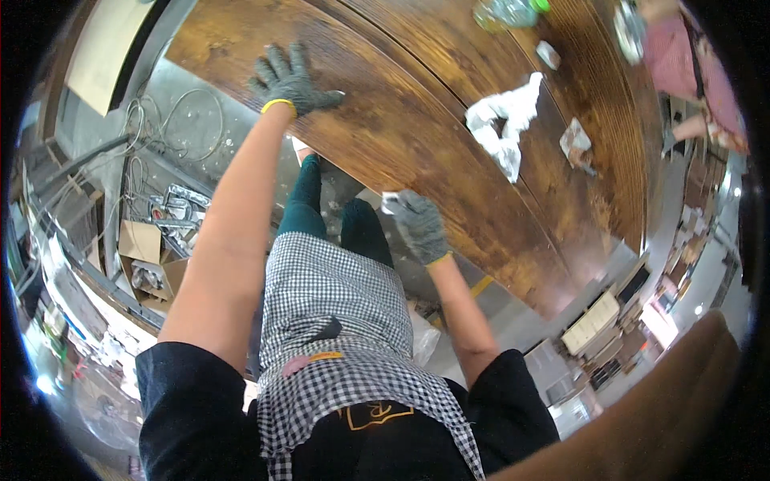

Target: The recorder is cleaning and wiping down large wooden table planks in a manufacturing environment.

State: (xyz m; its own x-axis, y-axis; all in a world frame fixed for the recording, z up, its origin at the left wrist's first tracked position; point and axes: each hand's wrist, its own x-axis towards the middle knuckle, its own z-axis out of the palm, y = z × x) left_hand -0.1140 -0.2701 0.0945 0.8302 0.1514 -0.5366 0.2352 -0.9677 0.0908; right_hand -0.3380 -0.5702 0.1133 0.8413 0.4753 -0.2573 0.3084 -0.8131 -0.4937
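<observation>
My left hand wears a dark grey knit glove with a yellow cuff. It lies flat with fingers spread on a brown wood-grain panel, close to its near edge. My right hand, gloved the same way, is closed at the panel's near edge. A small white wad pokes out between its thumb and fingers; whether it is cloth or paper I cannot tell. Farther across the wood lies a crumpled white cloth, touched by neither hand.
A clear bottle with a green cap, a small whitish lump and a small clear plastic bag rest on the wood. Another person in pink stands at the far right. Cables and an open cardboard box lie at left.
</observation>
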